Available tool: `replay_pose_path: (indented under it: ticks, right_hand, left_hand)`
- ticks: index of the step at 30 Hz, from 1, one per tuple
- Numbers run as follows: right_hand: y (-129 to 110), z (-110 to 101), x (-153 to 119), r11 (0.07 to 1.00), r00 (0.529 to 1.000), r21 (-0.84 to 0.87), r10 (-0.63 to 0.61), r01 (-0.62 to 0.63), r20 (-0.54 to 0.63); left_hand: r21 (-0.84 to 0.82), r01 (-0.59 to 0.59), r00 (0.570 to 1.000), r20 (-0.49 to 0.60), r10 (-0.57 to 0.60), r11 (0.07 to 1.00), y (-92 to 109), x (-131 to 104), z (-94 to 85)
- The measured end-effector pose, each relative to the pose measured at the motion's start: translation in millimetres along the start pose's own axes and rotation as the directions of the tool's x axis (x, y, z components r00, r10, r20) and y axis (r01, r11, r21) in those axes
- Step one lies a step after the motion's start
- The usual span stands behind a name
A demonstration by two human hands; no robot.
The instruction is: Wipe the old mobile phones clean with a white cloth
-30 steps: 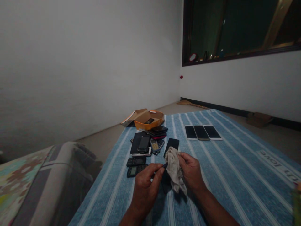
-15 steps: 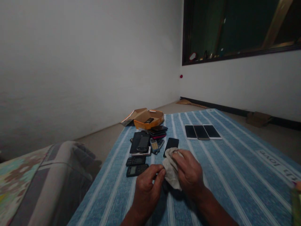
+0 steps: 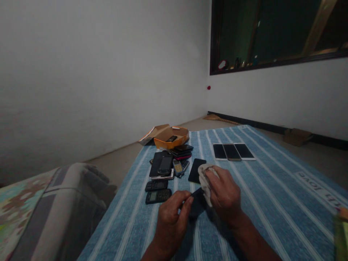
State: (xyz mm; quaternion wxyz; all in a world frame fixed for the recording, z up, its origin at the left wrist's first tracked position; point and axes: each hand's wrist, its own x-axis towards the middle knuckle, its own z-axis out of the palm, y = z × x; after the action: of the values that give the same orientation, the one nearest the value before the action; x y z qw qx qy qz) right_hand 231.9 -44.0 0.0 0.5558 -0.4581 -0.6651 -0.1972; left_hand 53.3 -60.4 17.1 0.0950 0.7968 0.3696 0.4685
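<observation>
My left hand [image 3: 170, 219] pinches the edge of a dark, flat phone [image 3: 198, 203] between thumb and fingers, held over the blue striped sheet. My right hand [image 3: 226, 193] is closed on a crumpled whitish cloth [image 3: 206, 177], which covers the phone's right side. Just beyond the cloth lies another black phone [image 3: 195, 171], partly hidden by it. Left of my left hand are two black keypad phones, the nearer one [image 3: 158, 196] and the farther one [image 3: 156, 185].
Behind the keypad phones is a heap of phones [image 3: 165, 165]. An orange box [image 3: 165, 144], its lid folded back, stands beyond with a phone inside. Three phones [image 3: 232, 152] lie side by side at the right. Striped fabric [image 3: 65, 206] drapes over something at the left.
My right hand and the cloth have shifted to the right, uncovering more of the held phone's dark surface. My left hand keeps its pinch in nearly the same place.
</observation>
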Motion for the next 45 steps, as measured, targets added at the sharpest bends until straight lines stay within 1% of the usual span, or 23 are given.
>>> replay_pose_path:
  ticks: [2, 5, 7, 9, 11, 13, 15, 17, 21, 24, 26, 29, 32, 36, 40, 45]
  right_hand:
    - [9, -2, 1, 0.999, 1.0, -0.04, 0.007, -0.008, -0.011]
    - [27, -7, 2, 0.988, 0.997, -0.148, 0.027, -0.037, -0.072]
    - [27, -9, 3, 0.986, 0.997, -0.166, 0.011, -0.023, -0.077]
    - [11, -6, 2, 0.994, 0.999, -0.112, -0.012, 0.009, -0.032]
    - [-14, -1, 0, 0.999, 0.999, 0.011, -0.047, 0.047, 0.012]
    - [-37, 3, -1, 0.988, 0.994, 0.149, -0.054, 0.04, 0.09]
    - [-52, 4, -2, 0.966, 0.985, 0.257, -0.022, -0.022, 0.17]
    - [-56, 1, -1, 0.936, 0.968, 0.337, 0.014, -0.1, 0.25]
    - [-48, -9, 4, 0.848, 0.923, 0.473, 0.048, -0.24, 0.382]
    - [-38, -15, 10, 0.763, 0.878, 0.558, 0.026, -0.326, 0.478]
    - [-30, -15, 13, 0.746, 0.858, 0.58, -0.022, -0.328, 0.513]
    - [-17, -13, 12, 0.77, 0.842, 0.572, -0.087, -0.282, 0.532]
    - [-5, -8, 8, 0.766, 0.825, 0.569, -0.091, -0.3, 0.557]
    - [5, -4, 1, 0.72, 0.808, 0.583, -0.051, -0.378, 0.587]
    - [10, 0, -3, 0.676, 0.801, 0.577, 0.034, -0.459, 0.598]
    - [12, 7, -11, 0.532, 0.759, 0.585, 0.186, -0.612, 0.624]
  left_hand:
    - [0.004, -0.011, 1.0, -0.001, 0.012, 1.0, 0, 0, 0.8]
    - [0.0, -0.025, 1.0, -0.006, 0.025, 1.0, 1, -1, 2.8]
    - [-0.003, -0.037, 0.999, 0.009, 0.037, 0.999, 3, -1, 3.9]
    - [0.003, -0.054, 0.998, 0.018, 0.054, 0.999, 6, -2, 4.1]
    - [0.012, -0.075, 0.997, 0.015, 0.075, 0.997, 8, -2, 3.4]
    - [0.023, -0.08, 0.997, 0.011, 0.08, 0.997, 8, -2, 2.2]
    - [0.039, -0.069, 0.998, 0.015, 0.068, 0.997, 7, -2, 1.1]
    - [0.05, -0.055, 0.998, 0.007, 0.055, 0.997, 4, -1, 0.3]
    - [0.025, -0.054, 0.998, -0.033, 0.054, 0.998, -1, 2, -0.4]
    - [0.007, -0.037, 0.999, -0.032, 0.037, 0.999, -2, 2, -0.3]
    - [0.002, -0.031, 0.999, -0.026, 0.031, 1.0, -3, 1, -0.1]
    - [-0.01, -0.04, 0.999, -0.034, 0.04, 0.999, -4, 1, 0.3]
    - [-0.027, -0.042, 0.999, -0.03, 0.041, 0.999, -5, 1, 0.3]
    - [-0.039, -0.039, 0.999, -0.013, 0.038, 0.998, -3, 2, -0.6]
    - [-0.023, -0.035, 0.999, -0.008, 0.035, 0.999, -3, 1, -1.3]
    - [-0.026, -0.029, 1.0, 0.006, 0.029, 0.999, -4, 1, -0.2]
